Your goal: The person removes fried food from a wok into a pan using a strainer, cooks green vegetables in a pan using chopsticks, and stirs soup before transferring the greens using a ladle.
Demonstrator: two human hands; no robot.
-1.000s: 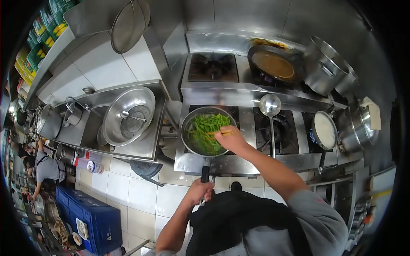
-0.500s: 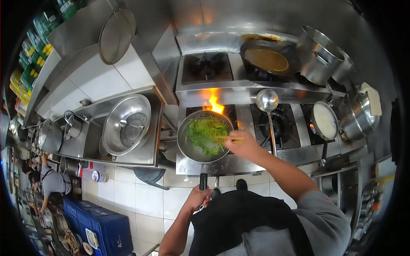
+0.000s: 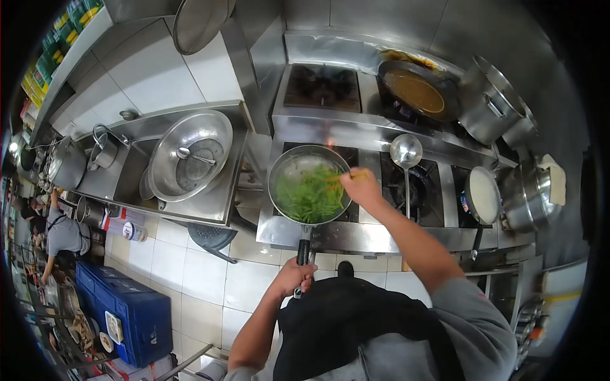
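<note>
A round steel pan (image 3: 284, 166) full of green vegetables (image 3: 311, 197) sits over the front left burner of the stove (image 3: 356, 235). My left hand (image 3: 293, 277) is closed around the pan's black handle (image 3: 303, 250) near my body. My right hand (image 3: 361, 185) grips wooden chopsticks (image 3: 345, 176) at the pan's right rim, their tips in the greens. A small flame (image 3: 330, 143) shows behind the pan.
A steel ladle (image 3: 406, 154) lies on the middle burner. A pan of brown sauce (image 3: 414, 92), big steel pots (image 3: 495, 108) and a white-filled pan (image 3: 483, 195) stand to the right. A sink with a lid (image 3: 189, 155) is on the left. Blue crates (image 3: 136, 314) and a person (image 3: 60, 235) are far left.
The tall flame behind the pan has shrunk to a small one. The greens have shifted toward the near side of the pan. My right hand moved up along the pan's right rim.
</note>
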